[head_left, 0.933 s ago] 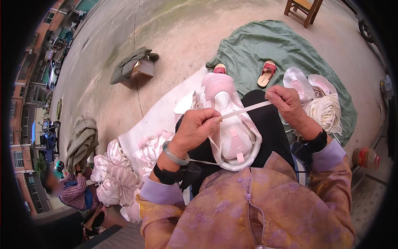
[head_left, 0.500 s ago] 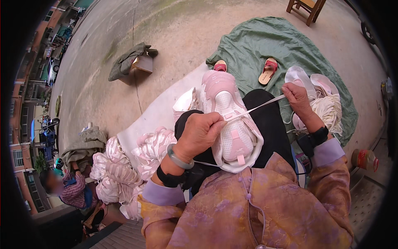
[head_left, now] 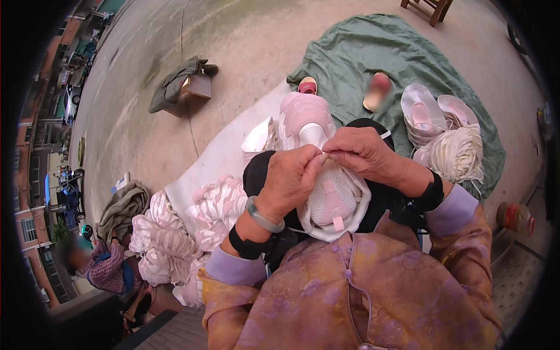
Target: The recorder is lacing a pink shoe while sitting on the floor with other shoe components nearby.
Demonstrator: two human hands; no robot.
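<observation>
A pink and white sneaker upper (head_left: 331, 201) lies across my lap, its toe pointing away from me and its heel opening near my chest. Over its lacing area my left hand (head_left: 294, 178) is closed in a pinch. My right hand (head_left: 366, 153) pinches right beside it, the fingertips of both meeting. Between them is the white shoelace, mostly hidden by the fingers; a short white end (head_left: 385, 135) shows past my right hand's knuckles. The eyelets under my hands cannot be made out.
Bundled pink and white uppers (head_left: 166, 239) are heaped at left. At right, more uppers (head_left: 421, 114) and a bunch of white laces (head_left: 458, 154) rest on a green cloth (head_left: 350, 49). A covered box (head_left: 197, 86), a plastic jar (head_left: 514, 217) and another person (head_left: 108, 268) are around me.
My right hand has come in from the far right, where it held the lace stretched out, to meet my left hand over the upper. The left hand has shifted slightly right.
</observation>
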